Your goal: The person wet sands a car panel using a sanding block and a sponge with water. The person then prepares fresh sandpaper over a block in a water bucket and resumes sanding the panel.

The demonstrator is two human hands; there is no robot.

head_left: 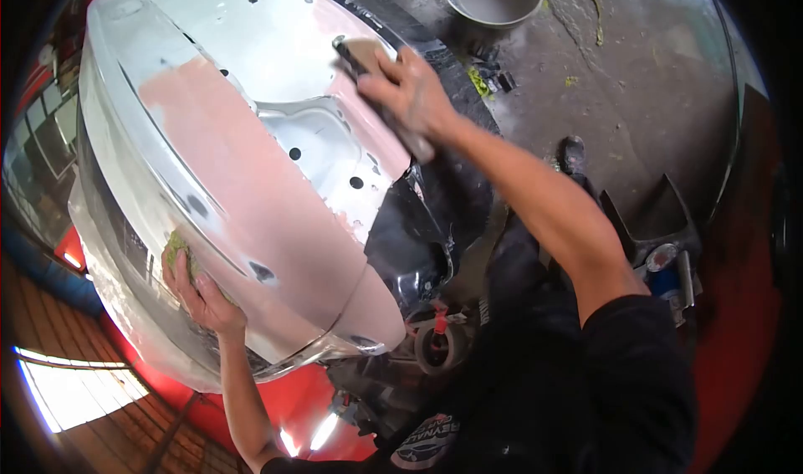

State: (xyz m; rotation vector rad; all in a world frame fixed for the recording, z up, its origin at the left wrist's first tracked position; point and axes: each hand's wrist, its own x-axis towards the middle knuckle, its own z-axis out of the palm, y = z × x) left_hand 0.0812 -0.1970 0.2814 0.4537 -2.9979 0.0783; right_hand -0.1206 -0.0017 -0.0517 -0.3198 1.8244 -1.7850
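Note:
My right hand [411, 89] is wrapped around a long, narrow sanding block [419, 147], partly blurred by motion. The block lies along the pink strip at the edge of the car body [251, 148], beside a recess with dark holes. Lower left, my left hand [201, 294] grips a yellow-green sponge [176, 248] against the side of the body, close to the dark glass. Pink primer covers much of the panel, and the surrounding areas are white with a few dark bare spots.
A round basin [492, 1] of greyish liquid stands on the wet concrete floor [636, 89]. Near my right elbow are a blue can [665, 283] and a black bracket-like part [661, 223]. Dark plastic parts [410, 252] are exposed at the panel's near edge.

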